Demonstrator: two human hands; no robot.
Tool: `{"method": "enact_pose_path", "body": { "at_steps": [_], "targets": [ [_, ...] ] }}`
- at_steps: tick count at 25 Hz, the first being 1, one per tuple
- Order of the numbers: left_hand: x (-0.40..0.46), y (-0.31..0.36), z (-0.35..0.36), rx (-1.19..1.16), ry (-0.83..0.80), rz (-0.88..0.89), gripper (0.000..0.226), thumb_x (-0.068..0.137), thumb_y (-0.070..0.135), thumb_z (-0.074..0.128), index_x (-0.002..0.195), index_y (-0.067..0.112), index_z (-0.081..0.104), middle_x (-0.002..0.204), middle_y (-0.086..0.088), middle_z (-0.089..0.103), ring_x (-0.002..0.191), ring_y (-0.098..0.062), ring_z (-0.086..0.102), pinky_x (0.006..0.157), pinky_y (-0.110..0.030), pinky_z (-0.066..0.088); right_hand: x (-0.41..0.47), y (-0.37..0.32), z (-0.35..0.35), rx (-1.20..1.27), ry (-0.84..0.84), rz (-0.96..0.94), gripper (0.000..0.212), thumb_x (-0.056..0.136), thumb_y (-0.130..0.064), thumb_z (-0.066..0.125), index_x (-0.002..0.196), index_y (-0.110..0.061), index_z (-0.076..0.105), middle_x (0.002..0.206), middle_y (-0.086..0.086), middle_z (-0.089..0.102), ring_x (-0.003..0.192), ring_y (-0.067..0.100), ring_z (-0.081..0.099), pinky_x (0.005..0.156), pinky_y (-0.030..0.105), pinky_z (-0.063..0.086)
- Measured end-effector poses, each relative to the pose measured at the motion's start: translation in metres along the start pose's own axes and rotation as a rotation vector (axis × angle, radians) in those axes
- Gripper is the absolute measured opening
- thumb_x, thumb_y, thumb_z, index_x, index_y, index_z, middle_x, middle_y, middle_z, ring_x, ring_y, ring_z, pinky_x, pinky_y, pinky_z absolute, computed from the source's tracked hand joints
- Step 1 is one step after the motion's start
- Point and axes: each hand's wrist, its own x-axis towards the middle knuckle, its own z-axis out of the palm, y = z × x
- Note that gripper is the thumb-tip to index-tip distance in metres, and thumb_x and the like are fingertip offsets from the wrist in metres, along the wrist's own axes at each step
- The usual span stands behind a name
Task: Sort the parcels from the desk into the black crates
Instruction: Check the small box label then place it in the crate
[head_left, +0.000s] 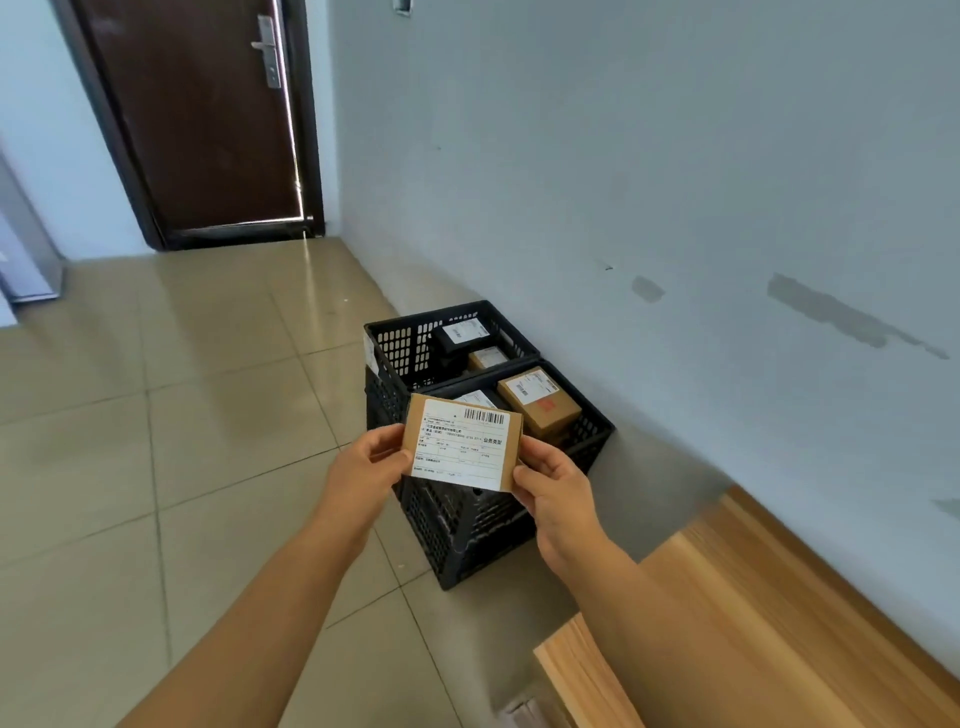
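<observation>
A small brown cardboard parcel (462, 441) with a white shipping label faces me, held in the air above the near black crate (467, 530). My left hand (369, 462) pinches its left edge and my right hand (550, 488) grips its lower right corner. Inside the near crate lie a brown box (540, 400) and a dark parcel with a white label (480, 397), partly hidden by the held parcel. The far black crate (405, 348), behind it against the wall, holds a black parcel (462, 332) and a small brown one (488, 358).
The two crates stand on a beige tiled floor (208, 415) beside a pale blue wall (623, 208). A wooden desk top (753, 623) fills the lower right corner. A dark brown door (208, 119) stands at the far left.
</observation>
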Motion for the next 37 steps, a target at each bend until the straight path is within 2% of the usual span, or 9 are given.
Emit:
{"method": "enact_pose_path", "body": {
  "at_steps": [6,9,12,16,20,24,32,34,37],
  "targets": [
    [0.077,0.017,-0.049,0.044,0.069,0.006,0.037,0.090,0.000,0.054,0.121,0.019,0.061,0.107,0.002,0.069,0.096,-0.010,0.064,0.077,-0.019,0.048,0.073,0.011,0.076,0.005,-0.041,0.078,0.035,0.090,0.010,0.051,0.099,-0.020,0.065,0.096,-0.006,0.075,0.090,0.009,0.071,0.067,0.021,0.057],
    [0.135,0.032,-0.069,0.092,0.098,0.024,0.039,0.089,-0.001,0.053,0.123,0.018,0.061,0.109,0.001,0.068,0.096,-0.010,0.064,0.081,-0.022,0.049,0.127,0.010,0.114,0.029,-0.083,0.100,0.032,0.091,0.010,0.050,0.105,-0.015,0.064,0.097,-0.003,0.074,0.089,0.008,0.071,0.067,0.022,0.057],
    [0.195,0.051,-0.081,0.118,0.118,0.002,0.041,0.089,-0.001,0.053,0.124,0.018,0.060,0.110,0.001,0.067,0.093,-0.006,0.063,0.076,-0.018,0.047,0.182,0.003,0.151,0.041,-0.085,0.125,0.034,0.091,0.012,0.048,0.101,-0.017,0.063,0.098,-0.001,0.074,0.088,0.010,0.071,0.068,0.022,0.058],
    [0.275,0.069,-0.094,0.151,0.146,-0.040,0.045,0.089,0.001,0.053,0.131,0.017,0.055,0.117,-0.002,0.064,0.107,-0.017,0.059,0.095,-0.034,0.047,0.254,-0.007,0.191,0.043,-0.085,0.133,0.036,0.090,0.013,0.047,0.099,-0.018,0.063,0.095,-0.001,0.074,0.088,0.010,0.071,0.067,0.020,0.057],
    [0.335,0.078,-0.103,0.155,0.116,-0.073,0.045,0.089,0.001,0.052,0.131,0.018,0.055,0.117,-0.002,0.064,0.107,-0.017,0.060,0.096,-0.033,0.046,0.306,-0.013,0.218,0.034,-0.070,0.142,0.036,0.090,0.013,0.047,0.101,-0.017,0.062,0.096,-0.002,0.073,0.086,0.008,0.071,0.066,0.020,0.057],
    [0.403,0.083,-0.106,0.163,0.054,-0.101,0.045,0.090,0.000,0.051,0.131,0.018,0.055,0.116,-0.003,0.064,0.105,-0.017,0.060,0.087,-0.028,0.047,0.359,-0.012,0.241,0.026,0.005,0.151,0.035,0.090,0.013,0.048,0.099,-0.018,0.062,0.100,0.001,0.072,0.089,0.012,0.071,0.067,0.020,0.057],
    [0.559,0.104,-0.125,0.189,-0.191,-0.136,0.037,0.088,0.001,0.054,0.112,0.029,0.062,0.110,0.004,0.066,0.104,-0.014,0.062,0.091,-0.029,0.048,0.458,-0.010,0.304,0.073,0.270,0.155,0.033,0.089,0.011,0.050,0.100,-0.017,0.064,0.102,0.002,0.073,0.091,0.014,0.071,0.073,0.026,0.058],
    [0.595,0.109,-0.133,0.217,-0.258,-0.145,0.039,0.088,0.001,0.054,0.116,0.029,0.061,0.107,0.007,0.067,0.100,-0.011,0.064,0.085,-0.022,0.048,0.477,-0.009,0.325,0.103,0.344,0.189,0.032,0.090,0.010,0.050,0.101,-0.017,0.064,0.103,0.002,0.073,0.094,0.015,0.070,0.075,0.027,0.058],
    [0.645,0.113,-0.137,0.256,-0.379,-0.130,0.040,0.088,0.002,0.055,0.101,0.039,0.059,0.095,0.016,0.066,0.091,-0.001,0.063,0.070,-0.012,0.046,0.502,-0.005,0.350,0.131,0.430,0.205,0.030,0.092,0.007,0.052,0.102,-0.019,0.064,0.103,0.000,0.073,0.095,0.014,0.070,0.076,0.027,0.058]
  ]
}}
